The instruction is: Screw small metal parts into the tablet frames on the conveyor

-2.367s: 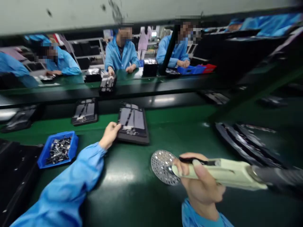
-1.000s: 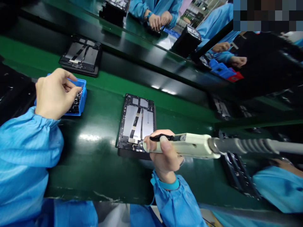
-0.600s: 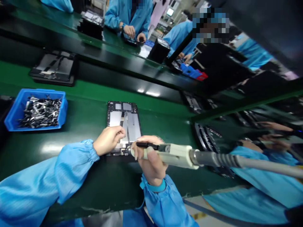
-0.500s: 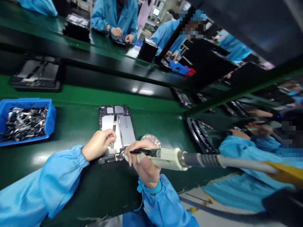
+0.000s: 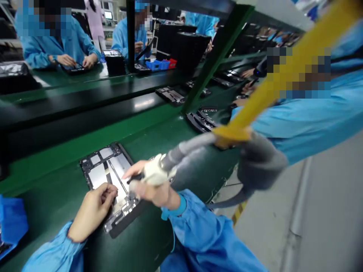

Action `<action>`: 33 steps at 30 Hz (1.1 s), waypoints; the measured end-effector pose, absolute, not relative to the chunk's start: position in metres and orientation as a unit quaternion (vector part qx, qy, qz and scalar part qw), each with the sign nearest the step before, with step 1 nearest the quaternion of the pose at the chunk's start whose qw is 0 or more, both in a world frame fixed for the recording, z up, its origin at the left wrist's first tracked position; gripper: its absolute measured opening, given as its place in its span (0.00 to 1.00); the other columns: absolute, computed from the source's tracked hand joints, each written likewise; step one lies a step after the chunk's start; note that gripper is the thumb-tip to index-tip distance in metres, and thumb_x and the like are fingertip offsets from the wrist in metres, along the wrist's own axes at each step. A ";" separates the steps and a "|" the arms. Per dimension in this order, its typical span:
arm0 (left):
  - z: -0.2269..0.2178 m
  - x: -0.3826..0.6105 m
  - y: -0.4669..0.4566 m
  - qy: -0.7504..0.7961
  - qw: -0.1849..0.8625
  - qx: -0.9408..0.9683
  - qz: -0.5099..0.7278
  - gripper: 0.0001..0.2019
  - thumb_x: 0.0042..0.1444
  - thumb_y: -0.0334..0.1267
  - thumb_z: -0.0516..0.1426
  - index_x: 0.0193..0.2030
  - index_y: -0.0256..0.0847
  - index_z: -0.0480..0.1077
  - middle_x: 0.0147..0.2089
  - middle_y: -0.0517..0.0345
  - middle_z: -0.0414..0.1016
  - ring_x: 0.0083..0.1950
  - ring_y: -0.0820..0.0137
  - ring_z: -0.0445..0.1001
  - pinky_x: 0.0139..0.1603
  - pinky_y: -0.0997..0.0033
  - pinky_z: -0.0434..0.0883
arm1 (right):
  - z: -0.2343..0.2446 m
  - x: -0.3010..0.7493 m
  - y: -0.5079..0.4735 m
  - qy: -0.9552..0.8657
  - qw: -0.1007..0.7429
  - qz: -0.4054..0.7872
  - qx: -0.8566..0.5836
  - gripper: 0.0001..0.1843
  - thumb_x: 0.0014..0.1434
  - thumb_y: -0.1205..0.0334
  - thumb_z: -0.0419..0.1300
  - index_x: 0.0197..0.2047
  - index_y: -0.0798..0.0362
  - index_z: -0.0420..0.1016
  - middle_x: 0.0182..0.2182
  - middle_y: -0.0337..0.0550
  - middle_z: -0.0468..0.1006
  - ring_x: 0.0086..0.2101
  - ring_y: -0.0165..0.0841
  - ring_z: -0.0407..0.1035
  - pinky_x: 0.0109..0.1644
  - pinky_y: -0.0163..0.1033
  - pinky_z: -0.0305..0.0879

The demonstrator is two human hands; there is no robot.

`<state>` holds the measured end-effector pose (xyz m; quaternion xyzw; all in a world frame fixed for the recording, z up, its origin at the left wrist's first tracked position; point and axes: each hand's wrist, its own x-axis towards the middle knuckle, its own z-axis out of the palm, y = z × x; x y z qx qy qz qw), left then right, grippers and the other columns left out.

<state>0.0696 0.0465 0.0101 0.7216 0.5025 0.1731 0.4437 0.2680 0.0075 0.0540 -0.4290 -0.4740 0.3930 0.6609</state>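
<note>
An opened tablet [image 5: 115, 170] lies tilted on the green bench, its silver battery panels and dark frame exposed. My left hand [image 5: 98, 206] rests at its lower left part, thumb and fingers pinched together. Whatever is in the pinch is too small to name. Closed around a cream-coloured electric screwdriver [image 5: 159, 170], my right hand [image 5: 157, 192] hovers by the tablet's right edge, blurred by motion. The screwdriver's tip cannot be made out. Behind this hand, a round dish [image 5: 172, 177] is mostly hidden.
A blue bin [image 5: 13, 224] stands at the left edge. The screwdriver's grey cable [image 5: 195, 142] runs up to a yellow strap [image 5: 255, 98] on the right. Curved black parts [image 5: 201, 121] lie by a green post [image 5: 218, 56]. A co-worker's blue sleeve [image 5: 306, 117] is close on the right.
My view has swung to the right, so the tablet appears turned and the bin is mostly out of frame. My right hand has lifted the screwdriver away from the tablet's lower end.
</note>
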 end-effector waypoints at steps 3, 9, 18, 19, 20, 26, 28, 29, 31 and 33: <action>0.014 0.064 0.050 0.533 0.500 0.654 0.196 0.24 0.45 0.64 0.65 0.28 0.42 0.75 0.34 0.45 0.84 0.34 0.57 0.81 0.33 0.64 0.76 | 0.043 0.296 0.017 -0.358 0.713 0.425 -0.427 0.20 0.48 0.45 0.74 0.29 0.51 0.76 0.14 0.30 0.70 0.13 0.27 0.63 0.21 0.36 0.72; 0.028 0.054 0.065 0.621 0.472 0.556 0.288 0.35 0.36 0.65 0.70 0.46 0.42 0.78 0.41 0.47 0.86 0.49 0.51 0.84 0.54 0.56 0.79 | 0.025 0.313 0.024 -0.296 0.730 0.412 -0.458 0.20 0.44 0.49 0.76 0.31 0.54 0.76 0.14 0.30 0.71 0.12 0.25 0.61 0.19 0.36 0.69; 0.020 0.037 0.089 0.626 0.419 0.535 0.383 0.21 0.46 0.56 0.69 0.38 0.45 0.72 0.31 0.57 0.82 0.31 0.63 0.78 0.37 0.63 0.78 | 0.020 0.308 0.027 -0.288 0.725 0.404 -0.479 0.19 0.45 0.49 0.75 0.28 0.51 0.74 0.13 0.28 0.69 0.13 0.26 0.62 0.20 0.37 0.71; 0.019 0.035 0.090 0.626 0.415 0.540 0.379 0.20 0.48 0.56 0.69 0.38 0.45 0.71 0.26 0.60 0.78 0.26 0.65 0.74 0.30 0.66 0.74 | 0.020 0.308 0.027 -0.289 0.725 0.399 -0.481 0.18 0.45 0.49 0.75 0.28 0.50 0.74 0.13 0.28 0.69 0.13 0.26 0.62 0.20 0.37 0.71; 0.018 0.034 0.090 0.630 0.409 0.545 0.372 0.19 0.50 0.55 0.68 0.39 0.46 0.71 0.21 0.63 0.73 0.22 0.67 0.70 0.24 0.68 0.68 | 0.019 0.308 0.027 -0.290 0.725 0.397 -0.483 0.18 0.45 0.50 0.75 0.28 0.50 0.73 0.14 0.28 0.69 0.13 0.26 0.62 0.19 0.37 0.70; 0.019 0.033 0.087 0.623 0.412 0.540 0.387 0.15 0.53 0.52 0.67 0.38 0.46 0.72 0.34 0.57 0.82 0.29 0.65 0.76 0.30 0.65 0.74 | 0.018 0.308 0.026 -0.289 0.721 0.401 -0.486 0.19 0.45 0.49 0.75 0.30 0.51 0.74 0.16 0.28 0.70 0.12 0.25 0.61 0.20 0.38 0.71; 0.019 0.033 0.087 0.618 0.415 0.537 0.396 0.16 0.53 0.52 0.67 0.39 0.44 0.72 0.38 0.54 0.84 0.32 0.63 0.78 0.34 0.64 0.76 | 0.017 0.308 0.026 -0.297 0.720 0.401 -0.482 0.19 0.46 0.48 0.75 0.30 0.50 0.73 0.15 0.27 0.69 0.12 0.25 0.60 0.20 0.38 0.71; 0.019 0.033 0.088 0.618 0.415 0.535 0.399 0.17 0.53 0.52 0.67 0.39 0.43 0.72 0.39 0.53 0.84 0.32 0.64 0.78 0.34 0.64 0.77 | 0.017 0.308 0.026 -0.302 0.721 0.397 -0.482 0.19 0.46 0.48 0.75 0.30 0.50 0.73 0.14 0.27 0.68 0.13 0.26 0.60 0.20 0.38 0.71; 0.018 0.032 0.091 0.615 0.415 0.532 0.408 0.17 0.52 0.51 0.67 0.38 0.41 0.71 0.39 0.51 0.84 0.31 0.65 0.78 0.32 0.66 0.76 | 0.015 0.308 0.025 -0.313 0.721 0.384 -0.484 0.20 0.47 0.48 0.75 0.30 0.50 0.73 0.14 0.28 0.68 0.13 0.27 0.61 0.19 0.38 0.69; 0.016 0.030 0.096 0.606 0.421 0.526 0.423 0.17 0.51 0.48 0.68 0.39 0.41 0.70 0.39 0.51 0.85 0.31 0.67 0.77 0.31 0.69 0.75 | 0.013 0.308 0.025 -0.324 0.714 0.385 -0.487 0.20 0.47 0.47 0.75 0.30 0.50 0.73 0.15 0.29 0.68 0.13 0.27 0.62 0.18 0.37 0.67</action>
